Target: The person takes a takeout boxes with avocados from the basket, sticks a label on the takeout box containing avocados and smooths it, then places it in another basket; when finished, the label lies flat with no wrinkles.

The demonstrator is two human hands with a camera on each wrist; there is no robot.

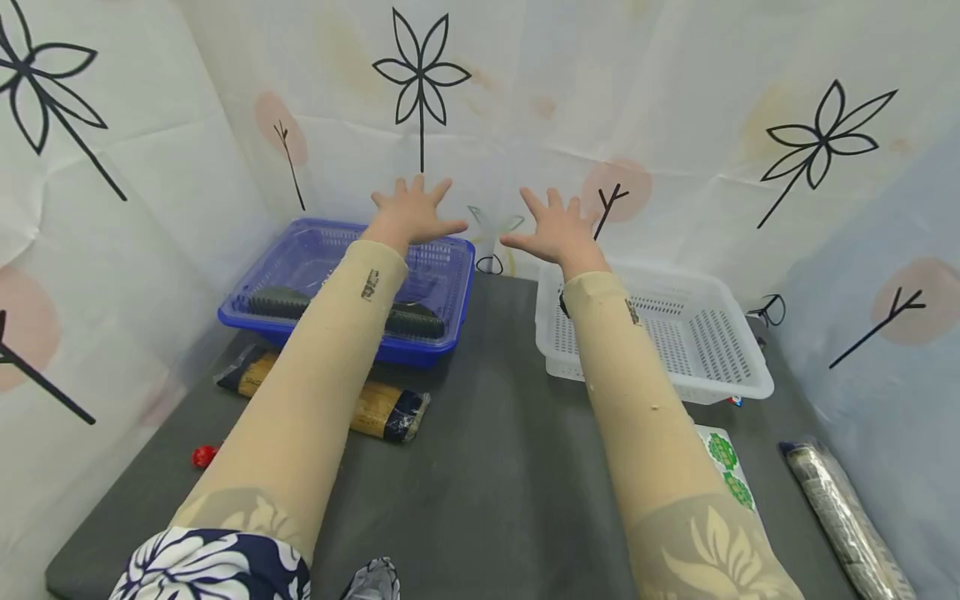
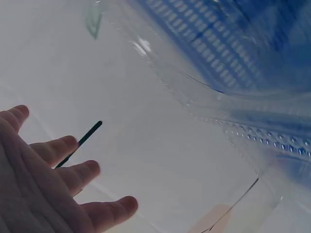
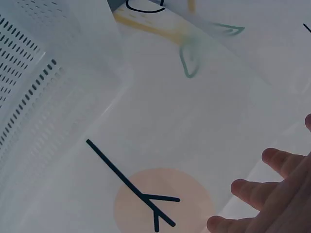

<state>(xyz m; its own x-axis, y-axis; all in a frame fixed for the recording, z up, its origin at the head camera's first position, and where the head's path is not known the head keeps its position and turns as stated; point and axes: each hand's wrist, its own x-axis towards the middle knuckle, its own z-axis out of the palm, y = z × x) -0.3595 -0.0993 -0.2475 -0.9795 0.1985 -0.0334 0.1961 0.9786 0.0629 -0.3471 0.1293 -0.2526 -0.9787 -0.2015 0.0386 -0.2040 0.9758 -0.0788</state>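
Both arms reach forward in beige sleeves. My left hand is spread in the air near the far right side of a blue basket, holding nothing. Clear plastic and dark ridged pieces lie in that basket; my forearm hides part of it. My right hand, fingers also spread, is over the far left corner of a white perforated basket. In the left wrist view, the fingers stand apart, away from the blue basket. The right wrist view shows bare fingers and the white basket.
A yellow package with dark ends lies before the blue basket, near a small red object. On the right are a green-and-white packet, partly under my arm, and a long silvery package. Patterned cloth hangs behind the dark table.
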